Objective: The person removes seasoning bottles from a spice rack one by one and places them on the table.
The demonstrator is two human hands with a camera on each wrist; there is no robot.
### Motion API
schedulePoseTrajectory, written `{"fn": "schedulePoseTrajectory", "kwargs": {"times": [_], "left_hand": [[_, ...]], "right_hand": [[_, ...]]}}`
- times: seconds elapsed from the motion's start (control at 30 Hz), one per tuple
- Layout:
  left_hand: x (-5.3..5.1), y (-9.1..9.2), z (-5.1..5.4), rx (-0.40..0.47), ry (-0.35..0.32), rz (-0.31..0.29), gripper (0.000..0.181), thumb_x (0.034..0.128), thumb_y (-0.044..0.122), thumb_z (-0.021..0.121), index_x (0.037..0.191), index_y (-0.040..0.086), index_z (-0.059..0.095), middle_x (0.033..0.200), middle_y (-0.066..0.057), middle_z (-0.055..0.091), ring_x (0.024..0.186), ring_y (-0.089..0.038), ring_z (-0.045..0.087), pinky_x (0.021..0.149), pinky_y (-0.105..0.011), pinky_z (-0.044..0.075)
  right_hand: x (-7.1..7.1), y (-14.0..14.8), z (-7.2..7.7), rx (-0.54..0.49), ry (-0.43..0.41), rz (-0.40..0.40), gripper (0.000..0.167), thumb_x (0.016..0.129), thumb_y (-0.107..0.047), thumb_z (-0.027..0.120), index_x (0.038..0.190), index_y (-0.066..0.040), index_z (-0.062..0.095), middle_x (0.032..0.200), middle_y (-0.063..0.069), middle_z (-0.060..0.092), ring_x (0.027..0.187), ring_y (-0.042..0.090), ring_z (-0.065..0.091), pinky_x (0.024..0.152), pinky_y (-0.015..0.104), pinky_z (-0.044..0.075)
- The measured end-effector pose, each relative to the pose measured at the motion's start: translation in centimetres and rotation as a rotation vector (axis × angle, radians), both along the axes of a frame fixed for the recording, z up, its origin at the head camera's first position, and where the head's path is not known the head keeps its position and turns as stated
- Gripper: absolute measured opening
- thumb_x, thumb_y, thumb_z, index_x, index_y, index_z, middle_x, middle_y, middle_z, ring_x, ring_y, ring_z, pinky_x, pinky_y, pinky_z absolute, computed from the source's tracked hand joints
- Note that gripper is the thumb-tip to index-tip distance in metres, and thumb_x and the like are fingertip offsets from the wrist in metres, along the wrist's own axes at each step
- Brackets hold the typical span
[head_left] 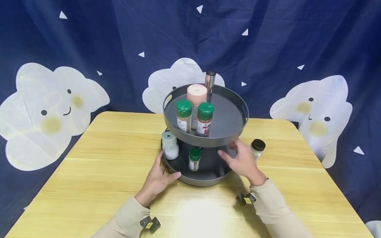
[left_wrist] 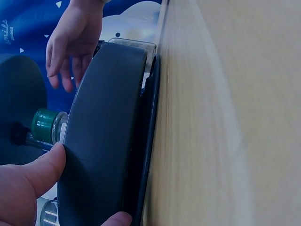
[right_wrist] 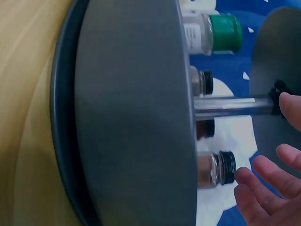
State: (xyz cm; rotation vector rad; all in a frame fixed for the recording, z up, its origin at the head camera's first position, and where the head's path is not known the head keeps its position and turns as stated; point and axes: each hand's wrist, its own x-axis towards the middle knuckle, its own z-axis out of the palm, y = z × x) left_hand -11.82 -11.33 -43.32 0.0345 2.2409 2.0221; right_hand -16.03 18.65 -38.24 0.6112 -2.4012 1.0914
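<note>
A dark grey two-tier round spice rack stands on the table, its upper tray (head_left: pixel 205 142) above its lower tray (head_left: pixel 202 181). My left hand (head_left: pixel 156 181) lies spread against the lower tray's left front, thumb touching the rim in the left wrist view. My right hand (head_left: pixel 242 160) is by the right side between the tiers, fingers spread and holding nothing. Up top are a pink-lidded jar (head_left: pixel 197 95) and two green-lidded shakers, one brown (head_left: pixel 184 116), one red (head_left: pixel 204 119). Below stand a white jar (head_left: pixel 170 147) with a pale lid and a small green-lidded shaker (head_left: pixel 194 160).
A black-lidded jar (head_left: pixel 257 148) stands just right of the rack, partly behind my right hand. Several black-capped jars (right_wrist: pixel 217 169) show beyond the lower rim, near the metal post (right_wrist: pixel 230 106). A blue cloud-print curtain (head_left: pixel 184 33) hangs behind the wooden table (head_left: pixel 89 185).
</note>
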Motion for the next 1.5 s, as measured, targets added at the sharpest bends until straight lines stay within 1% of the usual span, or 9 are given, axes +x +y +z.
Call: {"fn": "schedulePoseTrajectory", "kwargs": {"times": [0.1,0.23,0.3,0.47,0.7,1.03,1.27,1.43,1.5], "left_hand": [[0.0,0.0,0.0,0.001,0.011,-0.005,0.109,0.0786,0.01,0.082,0.156,0.011,0.005,0.159,-0.023,-0.002,0.14,-0.051,0.012,0.11,-0.051,0.03],[0.0,-0.1,0.0,-0.004,-0.003,0.004,0.109,0.0779,0.01,0.082,0.156,0.013,0.006,0.159,-0.023,-0.002,0.139,-0.05,0.012,0.108,-0.05,0.033],[-0.1,-0.1,-0.1,-0.004,-0.011,0.008,0.109,0.0776,0.01,0.082,0.156,0.014,0.007,0.159,-0.022,-0.002,0.14,-0.049,0.013,0.108,-0.049,0.033],[-0.1,-0.1,-0.1,0.001,-0.018,0.011,0.109,0.0773,0.01,0.083,0.156,0.014,0.007,0.159,-0.022,-0.001,0.14,-0.049,0.013,0.109,-0.049,0.033],[0.0,0.0,-0.1,-0.023,-0.022,0.013,0.109,0.0773,0.012,0.083,0.156,0.014,0.007,0.159,-0.022,-0.001,0.139,-0.05,0.015,0.108,-0.049,0.034],[0.1,0.0,0.0,-0.03,-0.007,0.004,0.109,0.0781,0.014,0.083,0.156,0.013,0.007,0.159,-0.023,-0.001,0.139,-0.05,0.015,0.11,-0.05,0.031],[0.1,0.1,0.0,-0.016,-0.012,0.009,0.108,0.0781,0.011,0.082,0.156,0.015,0.008,0.158,-0.024,-0.002,0.138,-0.052,0.015,0.106,-0.051,0.035],[0.0,0.1,0.1,-0.015,-0.008,0.016,0.108,0.0774,0.01,0.082,0.156,0.014,0.008,0.159,-0.022,-0.002,0.138,-0.051,0.015,0.108,-0.05,0.032],[0.1,0.1,0.1,-0.02,-0.003,0.016,0.108,0.0775,0.01,0.082,0.156,0.014,0.008,0.159,-0.021,-0.001,0.139,-0.05,0.015,0.11,-0.049,0.03]], "right_hand": [[0.0,-0.8,0.0,0.015,-0.024,0.014,0.037,0.077,-0.013,0.079,0.107,-0.001,0.062,0.096,0.014,0.067,0.088,0.028,0.067,0.078,0.045,0.056],[0.1,-1.7,-0.2,0.042,-0.056,0.018,0.033,0.078,-0.018,0.079,0.102,-0.002,0.064,0.093,0.01,0.067,0.086,0.026,0.066,0.078,0.044,0.054],[0.1,-2.1,-0.4,0.042,-0.064,0.029,0.032,0.078,-0.018,0.079,0.102,-0.002,0.064,0.094,0.011,0.066,0.087,0.028,0.066,0.078,0.044,0.054],[0.2,-3.0,-0.7,0.027,-0.063,0.076,0.039,0.078,-0.017,0.079,0.109,-0.002,0.062,0.098,0.015,0.066,0.09,0.033,0.066,0.082,0.045,0.055],[0.5,-3.9,-0.6,0.052,-0.078,0.109,0.047,0.078,-0.017,0.079,0.116,-0.001,0.057,0.1,0.017,0.067,0.093,0.034,0.066,0.084,0.051,0.052],[0.6,-5.2,-1.0,0.066,-0.065,0.182,0.04,0.08,-0.013,0.078,0.112,0.003,0.059,0.104,0.015,0.064,0.094,0.028,0.066,0.084,0.042,0.055],[0.7,-5.6,-1.3,0.048,-0.086,0.268,0.041,0.081,-0.003,0.068,0.117,0.01,0.054,0.11,0.021,0.062,0.096,0.035,0.064,0.084,0.045,0.055],[0.7,-6.0,-1.2,0.031,-0.114,0.272,0.043,0.079,-0.002,0.061,0.119,0.01,0.055,0.112,0.021,0.062,0.097,0.034,0.064,0.083,0.045,0.055],[0.6,-6.1,-1.4,0.041,-0.114,0.27,0.042,0.079,-0.003,0.062,0.119,0.009,0.055,0.111,0.019,0.062,0.096,0.032,0.065,0.083,0.043,0.056]]}}
